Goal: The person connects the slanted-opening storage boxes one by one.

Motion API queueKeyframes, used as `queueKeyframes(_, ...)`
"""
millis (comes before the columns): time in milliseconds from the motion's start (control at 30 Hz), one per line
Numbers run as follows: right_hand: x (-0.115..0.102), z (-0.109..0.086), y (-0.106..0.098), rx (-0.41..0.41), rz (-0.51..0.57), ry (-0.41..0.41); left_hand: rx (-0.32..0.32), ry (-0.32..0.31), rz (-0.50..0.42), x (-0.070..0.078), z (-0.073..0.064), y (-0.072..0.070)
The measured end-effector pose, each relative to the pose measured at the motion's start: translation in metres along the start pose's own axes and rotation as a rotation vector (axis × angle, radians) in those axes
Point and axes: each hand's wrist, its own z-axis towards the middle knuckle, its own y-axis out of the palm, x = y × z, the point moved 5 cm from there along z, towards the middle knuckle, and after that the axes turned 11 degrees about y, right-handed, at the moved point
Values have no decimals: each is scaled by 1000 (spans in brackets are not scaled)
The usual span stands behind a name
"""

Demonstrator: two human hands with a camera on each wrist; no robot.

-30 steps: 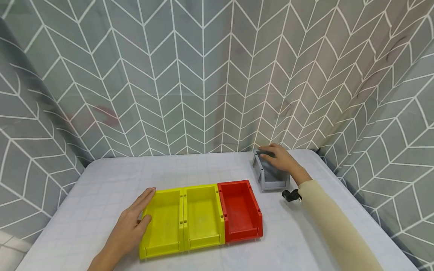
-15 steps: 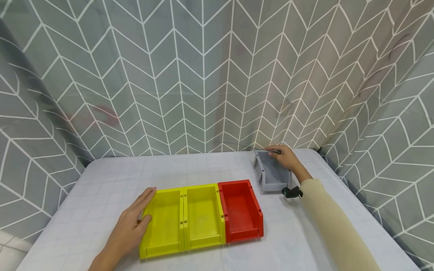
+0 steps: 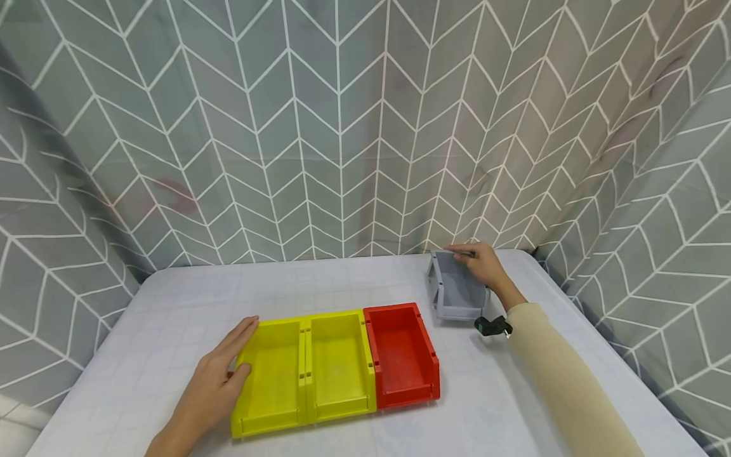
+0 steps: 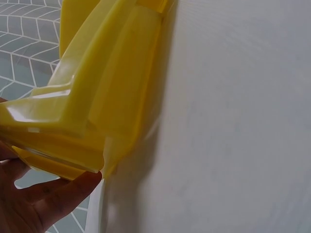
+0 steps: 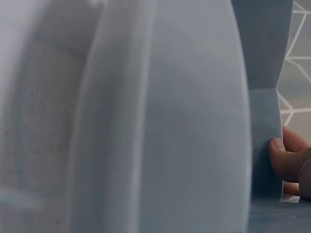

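Note:
In the head view, my left hand (image 3: pixel 214 381) holds the left wall of the leftmost yellow bin (image 3: pixel 274 374), its thumb at the rim and its fingers reaching to the back corner. The left wrist view shows fingertips (image 4: pixel 95 178) touching that bin's edge. A second yellow bin (image 3: pixel 341 368) and a red bin (image 3: pixel 401 352) stand side by side to its right. At the back right, my right hand (image 3: pixel 484 263) grips the rear wall of a grey bin (image 3: pixel 461 289). The right wrist view shows the thumb (image 5: pixel 278 144) inside that wall, with fingers behind it.
A white cloth covers the table (image 3: pixel 320 285). Patterned grey curtains (image 3: pixel 342 139) rise behind it and on both sides. A small black device (image 3: pixel 492 326) sits at my right wrist, near the grey bin's front corner.
My right hand has shifted slightly right along the grey bin's back, and its fingers have settled on the rear wall. The left hand and the coloured bins stay in place; the view moves slightly.

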Motion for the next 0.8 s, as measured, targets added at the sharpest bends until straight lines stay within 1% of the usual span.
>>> queueKeyframes(167,-9,-4,-5,29,-23,-10,-2,-10,-11,-1,0,-3)
queueKeyframes(300,-18,-10,-9,34,-21,-8,-7,-18,-12,-3,-1,-4)
queueKeyframes(533,-35,-21,-13,35,-4,-6,27,7,-17,-6,-2,-8)
queueKeyframes(800,-55,-37,-17,18,5,-30,25,8,-19,-9,-3,-11)
